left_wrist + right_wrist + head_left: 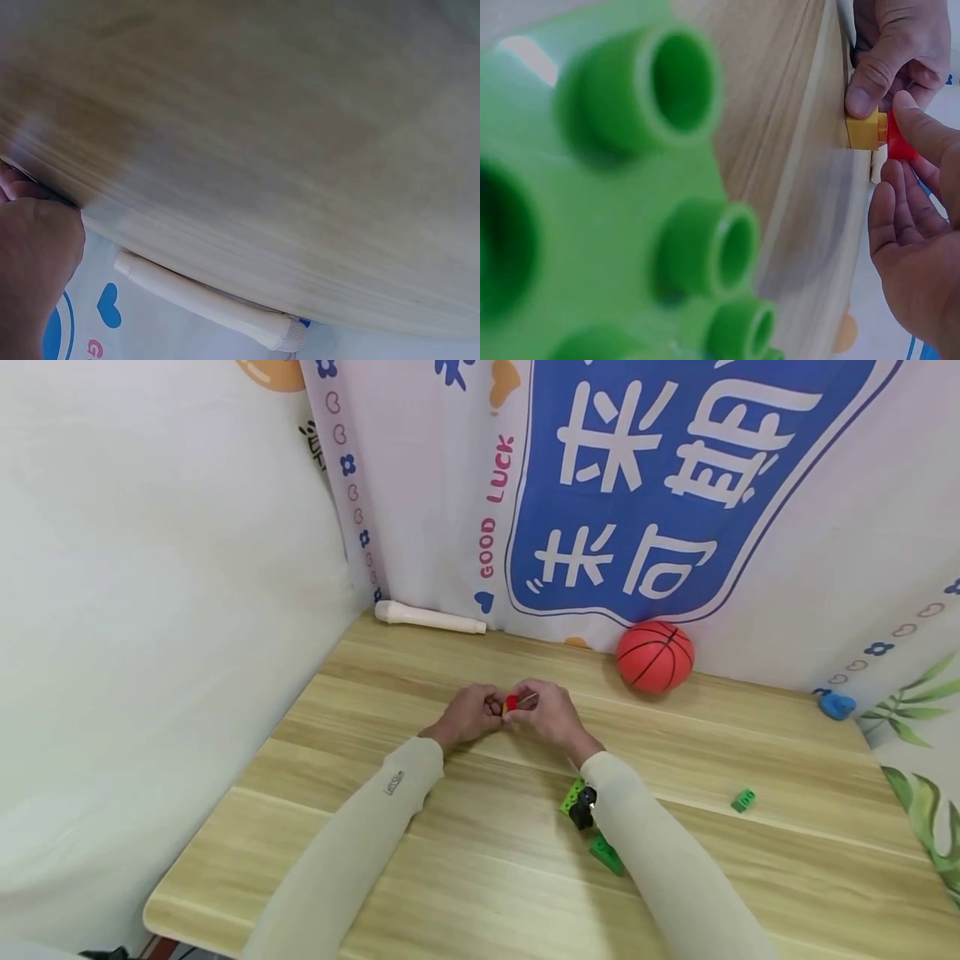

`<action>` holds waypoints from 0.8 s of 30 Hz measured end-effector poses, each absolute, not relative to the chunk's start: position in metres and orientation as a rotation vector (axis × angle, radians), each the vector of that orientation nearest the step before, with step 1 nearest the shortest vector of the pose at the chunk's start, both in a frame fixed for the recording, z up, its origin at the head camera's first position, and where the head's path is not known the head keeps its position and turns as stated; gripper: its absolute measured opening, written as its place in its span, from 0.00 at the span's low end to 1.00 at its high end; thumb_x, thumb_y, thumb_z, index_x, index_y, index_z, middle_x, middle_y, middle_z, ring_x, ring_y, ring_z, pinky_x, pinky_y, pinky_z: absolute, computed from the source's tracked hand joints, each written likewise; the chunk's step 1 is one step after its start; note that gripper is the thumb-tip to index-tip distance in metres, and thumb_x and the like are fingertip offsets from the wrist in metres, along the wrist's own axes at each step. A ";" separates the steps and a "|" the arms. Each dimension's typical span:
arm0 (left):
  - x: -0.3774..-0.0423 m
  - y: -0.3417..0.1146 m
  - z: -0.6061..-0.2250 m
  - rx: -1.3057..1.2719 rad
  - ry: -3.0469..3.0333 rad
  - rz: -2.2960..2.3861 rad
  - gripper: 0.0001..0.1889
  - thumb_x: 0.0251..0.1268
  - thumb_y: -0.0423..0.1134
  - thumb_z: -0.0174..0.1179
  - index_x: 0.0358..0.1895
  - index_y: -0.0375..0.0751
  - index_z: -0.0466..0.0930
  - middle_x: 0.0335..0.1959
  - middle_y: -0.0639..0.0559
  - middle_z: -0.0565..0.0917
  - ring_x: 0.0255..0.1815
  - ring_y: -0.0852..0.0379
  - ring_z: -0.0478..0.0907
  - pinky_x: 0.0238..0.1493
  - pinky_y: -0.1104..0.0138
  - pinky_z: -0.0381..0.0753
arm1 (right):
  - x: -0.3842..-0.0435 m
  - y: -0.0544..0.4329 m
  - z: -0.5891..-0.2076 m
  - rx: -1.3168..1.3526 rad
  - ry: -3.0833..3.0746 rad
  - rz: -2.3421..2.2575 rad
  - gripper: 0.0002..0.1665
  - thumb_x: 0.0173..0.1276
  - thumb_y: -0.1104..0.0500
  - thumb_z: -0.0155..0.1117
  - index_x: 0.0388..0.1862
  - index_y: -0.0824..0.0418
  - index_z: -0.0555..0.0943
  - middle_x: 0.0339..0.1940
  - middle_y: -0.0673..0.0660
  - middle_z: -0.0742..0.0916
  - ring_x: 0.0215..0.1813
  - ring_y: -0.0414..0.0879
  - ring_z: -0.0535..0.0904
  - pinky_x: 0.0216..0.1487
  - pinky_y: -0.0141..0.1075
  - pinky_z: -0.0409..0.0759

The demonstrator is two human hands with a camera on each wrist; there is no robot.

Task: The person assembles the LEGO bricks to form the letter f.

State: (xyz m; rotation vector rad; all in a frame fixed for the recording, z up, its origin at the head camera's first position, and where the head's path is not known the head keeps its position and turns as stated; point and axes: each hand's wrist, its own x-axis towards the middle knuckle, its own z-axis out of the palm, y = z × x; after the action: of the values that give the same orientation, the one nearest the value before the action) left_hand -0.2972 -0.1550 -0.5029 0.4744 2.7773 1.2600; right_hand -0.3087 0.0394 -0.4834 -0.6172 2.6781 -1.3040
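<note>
Above the middle of the table, my two hands meet over a pair of toy building bricks. My left hand [467,716] pinches a yellow brick [862,132], its thumb lying on one face. In my right hand [547,714] a red brick [512,702] is held between thumb and fingers. The bricks stand end to end in the right wrist view, with a yellow stud showing in the narrow gap between them. The left wrist view catches only part of the left hand [37,247] at its edge; the bricks are hidden there.
Light green [572,795] and darker green bricks [606,854] lie by the right forearm, partly covered by a black wrist camera [582,810]. Another green brick [743,800] sits farther right. Along the wall are a white baton-like object [431,617], a red basketball [656,657] and a blue object [836,705].
</note>
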 end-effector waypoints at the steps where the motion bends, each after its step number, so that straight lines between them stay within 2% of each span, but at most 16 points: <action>1: -0.297 -0.155 -0.503 0.469 2.775 1.261 0.13 0.66 0.33 0.76 0.49 0.34 0.88 0.40 0.43 0.90 0.40 0.57 0.83 0.45 0.71 0.82 | -0.309 0.039 -0.484 -0.613 2.677 -1.312 0.19 0.64 0.61 0.83 0.52 0.62 0.87 0.48 0.61 0.93 0.48 0.53 0.92 0.53 0.43 0.89; 24: -0.296 -0.153 -0.500 0.493 2.797 1.268 0.11 0.61 0.35 0.80 0.39 0.36 0.86 0.35 0.45 0.89 0.35 0.61 0.80 0.39 0.74 0.78 | -0.314 0.034 -0.486 -0.588 2.655 -1.319 0.19 0.62 0.63 0.84 0.50 0.61 0.87 0.47 0.60 0.93 0.48 0.52 0.92 0.49 0.39 0.88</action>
State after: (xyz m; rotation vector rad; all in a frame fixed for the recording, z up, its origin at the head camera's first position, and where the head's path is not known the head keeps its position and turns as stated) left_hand -0.2958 -0.1528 -0.5005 0.4928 2.7967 1.2684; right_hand -0.3136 0.0340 -0.4857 -0.5882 2.6553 -1.3192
